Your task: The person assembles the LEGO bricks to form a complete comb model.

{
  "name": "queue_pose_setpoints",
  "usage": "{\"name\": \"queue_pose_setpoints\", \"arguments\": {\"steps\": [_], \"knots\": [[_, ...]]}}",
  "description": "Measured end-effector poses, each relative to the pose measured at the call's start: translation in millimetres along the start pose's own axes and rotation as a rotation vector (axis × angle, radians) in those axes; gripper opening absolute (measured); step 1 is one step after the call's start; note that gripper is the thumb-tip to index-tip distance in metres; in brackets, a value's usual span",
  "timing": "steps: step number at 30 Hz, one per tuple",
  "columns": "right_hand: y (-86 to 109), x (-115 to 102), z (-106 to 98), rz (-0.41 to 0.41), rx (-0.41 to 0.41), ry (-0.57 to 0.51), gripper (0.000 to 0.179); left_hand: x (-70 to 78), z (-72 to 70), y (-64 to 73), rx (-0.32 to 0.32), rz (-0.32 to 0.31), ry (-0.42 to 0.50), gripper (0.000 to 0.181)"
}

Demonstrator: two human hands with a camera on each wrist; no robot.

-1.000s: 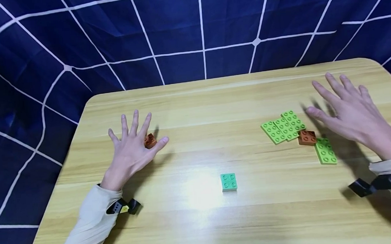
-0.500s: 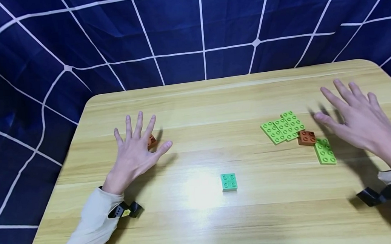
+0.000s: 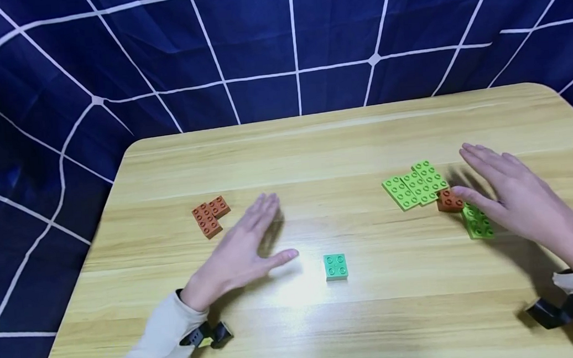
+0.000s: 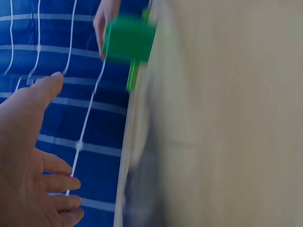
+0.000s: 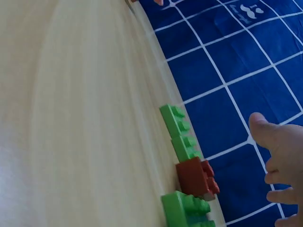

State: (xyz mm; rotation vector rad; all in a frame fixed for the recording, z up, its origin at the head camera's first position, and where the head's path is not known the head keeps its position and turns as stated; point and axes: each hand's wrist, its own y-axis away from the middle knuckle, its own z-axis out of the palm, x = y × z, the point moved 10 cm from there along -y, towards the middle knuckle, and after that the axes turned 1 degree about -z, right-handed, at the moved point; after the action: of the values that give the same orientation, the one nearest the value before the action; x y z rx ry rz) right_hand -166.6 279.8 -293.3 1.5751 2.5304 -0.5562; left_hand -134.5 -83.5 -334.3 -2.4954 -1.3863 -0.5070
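My left hand [image 3: 244, 254] hovers over the table, thumb spread from its straight fingers and nothing held. It is between two reddish-brown building bricks [image 3: 205, 220], touching at the left, and a teal-green square brick [image 3: 335, 267] near the middle. That square brick [image 4: 130, 38] looms in the left wrist view. My right hand [image 3: 522, 201] is raised at the right, fingers extended and thumb apart. Below its thumb sit a reddish-brown brick [image 3: 449, 201] and a light green brick [image 3: 477, 224], partly covered in the head view. Several light green bricks [image 3: 414, 185] lie together to their left.
The light wooden table [image 3: 315, 155] ends at the back against a dark blue cloth [image 3: 257, 42] with white lines. A similar cloth hangs at the left side. Glare shines on the tabletop near the teal-green brick. A black camera [image 3: 207, 335] is strapped to each wrist.
My left hand has moved right and nearer to me, uncovering the brown bricks. Its fingers have drawn together. My right hand has come a little nearer, its fingers closer together, over the bricks' edge.
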Motion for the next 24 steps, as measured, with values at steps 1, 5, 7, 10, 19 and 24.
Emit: {"name": "queue_pose_setpoints", "arguments": {"steps": [1,5,7,10,19,24], "knots": [[0.0,-2,2,-0.003,-0.001,-0.001,0.068,7.3,3.8,0.6,-0.010,0.016,0.036,0.094],[2.6,-6,8,0.008,-0.008,0.005,0.066,26.5,17.3,0.5,-0.044,0.030,0.184,0.091],[4.6,-6,11,0.015,-0.004,0.014,0.066,31.0,23.3,-0.4,-0.056,0.024,0.264,0.087],[5.2,-8,13,-0.001,0.020,0.031,0.065,34.4,28.4,-1.7,-0.041,0.020,0.357,0.082],[3.5,-5,26,0.006,-0.018,0.088,0.077,42.2,40.7,-6.3,0.031,0.064,0.467,0.075],[6.6,-1,32,0.004,-0.042,0.100,0.075,47.5,50.2,-6.8,0.078,0.128,0.503,0.063]]}}
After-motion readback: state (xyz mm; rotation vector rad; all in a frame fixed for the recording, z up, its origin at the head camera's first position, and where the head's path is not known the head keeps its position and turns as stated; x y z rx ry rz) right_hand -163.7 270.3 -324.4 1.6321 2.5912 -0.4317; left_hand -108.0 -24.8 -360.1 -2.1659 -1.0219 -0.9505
